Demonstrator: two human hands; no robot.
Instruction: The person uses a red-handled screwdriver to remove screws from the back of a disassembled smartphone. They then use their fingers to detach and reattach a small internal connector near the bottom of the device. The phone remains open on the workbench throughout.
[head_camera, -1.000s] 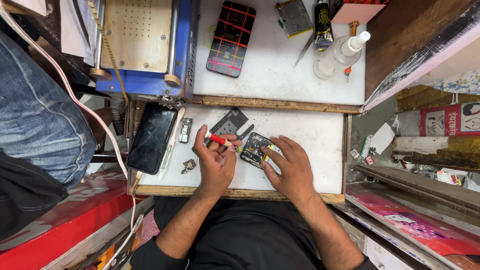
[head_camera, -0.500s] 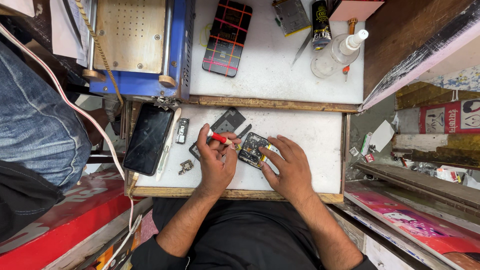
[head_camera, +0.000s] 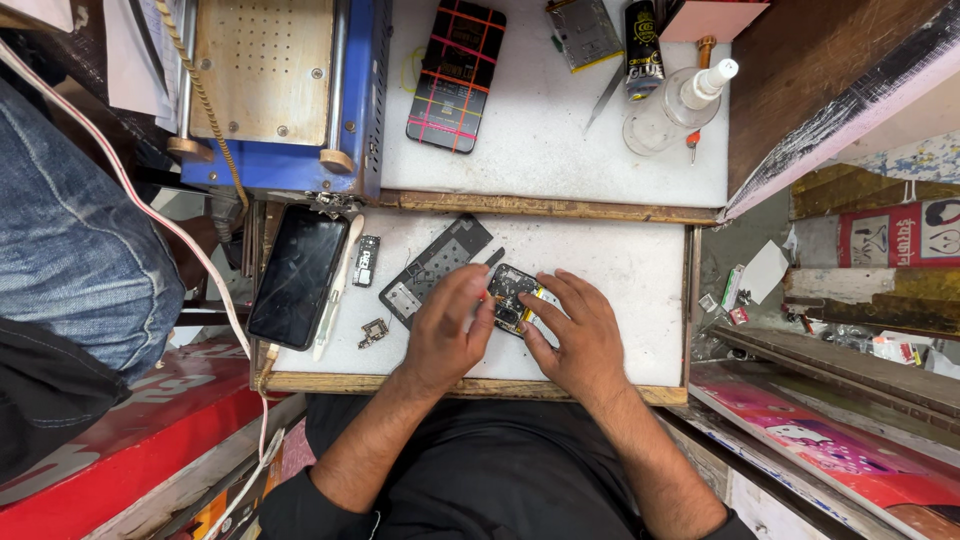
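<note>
Just below the frame's centre, a small dark circuit board with a yellow edge (head_camera: 513, 296) lies on the white worktop (head_camera: 620, 270), pinched between curled fingertips of the left hand (head_camera: 447, 330) and right hand (head_camera: 578, 333). The red tool tip seen half a second ago is now almost hidden under the left fingers.

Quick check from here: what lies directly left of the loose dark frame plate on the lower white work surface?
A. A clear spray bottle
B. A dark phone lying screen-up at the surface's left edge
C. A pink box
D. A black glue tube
B: the dark phone lies flat at the left edge of the lower white work surface, left of the frame plate, while the bottle, the tube and the box stand on the upper shelf.
</note>
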